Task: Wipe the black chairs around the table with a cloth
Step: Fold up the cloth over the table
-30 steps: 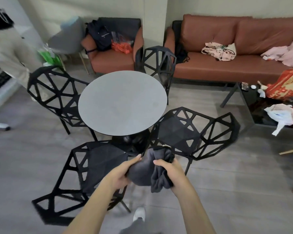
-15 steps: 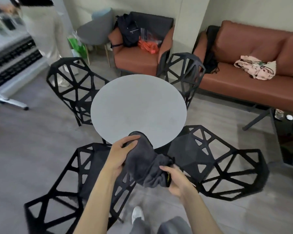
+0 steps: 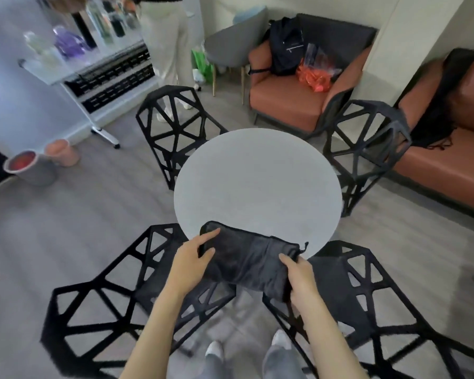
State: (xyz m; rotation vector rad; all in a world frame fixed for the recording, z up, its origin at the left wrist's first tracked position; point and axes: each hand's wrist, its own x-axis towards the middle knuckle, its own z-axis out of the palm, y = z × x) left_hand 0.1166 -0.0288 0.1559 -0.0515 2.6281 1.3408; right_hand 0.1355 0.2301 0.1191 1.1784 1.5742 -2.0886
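Step in hand: getting the dark grey soft cloth (image 3: 246,262) ready; it is stretched flat between both hands, and none of the four chairs looks touched by it yet, so I judge the wiping proper not yet begun.
Next move: likely to bunch or fold the cloth into one hand and bring it down onto a near chair; the open lattice calls for following each strut, not one broad sweep (my guess only).
Left hand (image 3: 192,259): near, forearm reaching forward from the bottom edge; thumb on top of the cloth's left end and fingers curled under it, pinching that end.
Right hand (image 3: 298,274): near, just right of centre; fingers wrapped round the cloth's right end, thumb on top.
Cloth position: held in the air over the near edge of the round pale grey table (image 3: 257,181), between the two near chairs.
Near left: black lattice-frame chair (image 3: 99,310), seat towards the table.
Near right: second black lattice chair (image 3: 367,305), close to the right forearm.
Far left: third black lattice chair (image 3: 173,127), beyond the table.
Far right: fourth black lattice chair (image 3: 367,143), just before the brown leather sofa (image 3: 443,160).
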